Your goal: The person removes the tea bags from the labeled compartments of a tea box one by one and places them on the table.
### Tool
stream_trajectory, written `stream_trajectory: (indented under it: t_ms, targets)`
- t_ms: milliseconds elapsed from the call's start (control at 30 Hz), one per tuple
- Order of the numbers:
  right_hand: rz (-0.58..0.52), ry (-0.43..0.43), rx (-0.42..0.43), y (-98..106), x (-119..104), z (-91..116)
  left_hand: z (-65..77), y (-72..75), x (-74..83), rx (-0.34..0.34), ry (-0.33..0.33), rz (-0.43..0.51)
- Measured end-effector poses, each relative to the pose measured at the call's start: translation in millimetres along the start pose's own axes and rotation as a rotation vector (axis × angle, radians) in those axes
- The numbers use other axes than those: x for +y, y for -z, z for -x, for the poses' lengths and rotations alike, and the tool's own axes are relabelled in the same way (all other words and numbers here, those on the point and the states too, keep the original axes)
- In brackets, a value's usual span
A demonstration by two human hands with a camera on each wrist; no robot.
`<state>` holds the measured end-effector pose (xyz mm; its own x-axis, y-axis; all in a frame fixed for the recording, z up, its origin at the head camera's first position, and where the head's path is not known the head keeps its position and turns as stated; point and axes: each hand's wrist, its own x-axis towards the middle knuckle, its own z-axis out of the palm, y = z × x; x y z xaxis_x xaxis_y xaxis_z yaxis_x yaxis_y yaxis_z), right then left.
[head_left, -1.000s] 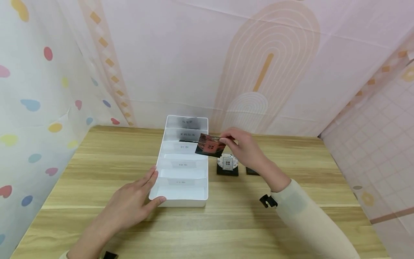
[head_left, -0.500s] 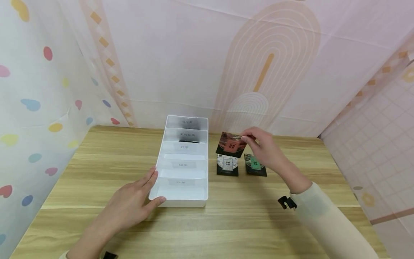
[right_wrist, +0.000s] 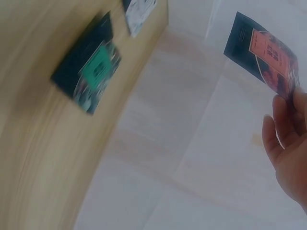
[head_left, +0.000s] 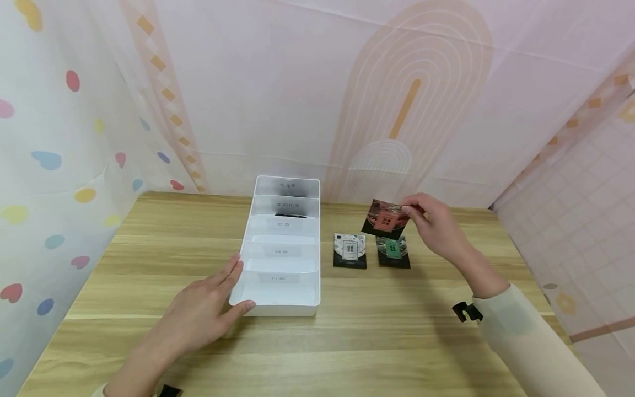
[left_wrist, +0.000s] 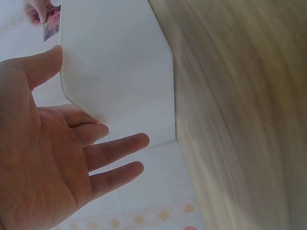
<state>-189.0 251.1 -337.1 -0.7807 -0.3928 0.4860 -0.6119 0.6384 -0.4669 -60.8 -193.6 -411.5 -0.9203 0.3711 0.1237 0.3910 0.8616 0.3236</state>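
Right hand [head_left: 437, 227]: my thumb and fingers pinch the red packet's [head_left: 386, 219] right corner.
Red packet: raised, extending left from my fingertips, near the green packet [head_left: 394, 253].
Left hand [head_left: 205, 309]: my fingers extend, touching the tray's [head_left: 285, 311] near-left corner.

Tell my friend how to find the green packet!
On the wooden table, find the long white box with compartments. To its right in the head view lies a white packet, and farther right the green packet. Only this one has a green label; its neighbour's is white, and the red packet is held up by the right hand.
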Motion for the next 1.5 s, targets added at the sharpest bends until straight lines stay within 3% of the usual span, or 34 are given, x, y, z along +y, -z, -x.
stream_trajectory:
  t_ms: [467,933,1500]
  targets:
    - [0.102,-0.175,-0.039,28,29,21,0.0,0.4,1.2,-0.001,0.008,-0.001]
    - [0.118,-0.223,-0.102,39,61,34,0.3,0.5,0.5,-0.010,0.000,0.001]
    - [0.029,-0.395,-0.303,35,101,51,0.6,-1.1,-0.9,-0.003,-0.001,-0.001]
